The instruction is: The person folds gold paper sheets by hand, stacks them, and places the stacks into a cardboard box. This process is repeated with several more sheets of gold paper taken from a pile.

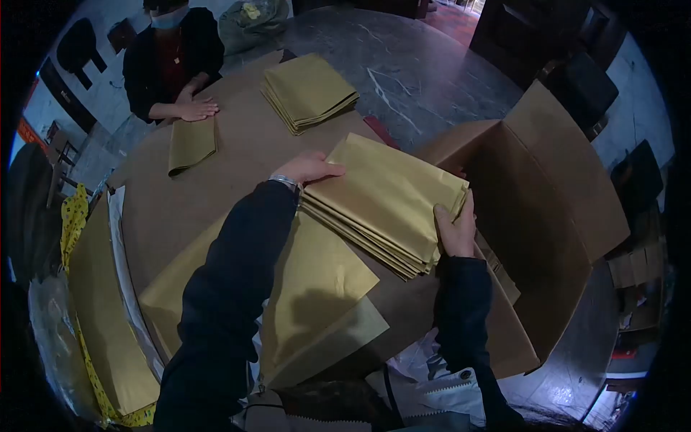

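A thick stack of folded gold paper [389, 198] is held between my two hands, tilted, beside the open cardboard box. My left hand [311, 168] grips its left edge, thumb on top and the other fingers mostly out of sight. At the right end, my right hand [458, 225] closes round the stack's corner, thumb on the upper face. Below my forearms lie large gold paper sheets [324, 270], one with a pale underside showing at its corner.
The cardboard box [568, 194] stands at the right, flaps spread. Another folded gold stack [309, 90] lies on the brown-covered table [237, 165]. Across it, a masked person [173, 65] presses a hand on a folded gold sheet [193, 146]. More gold paper [108, 309] sits at left.
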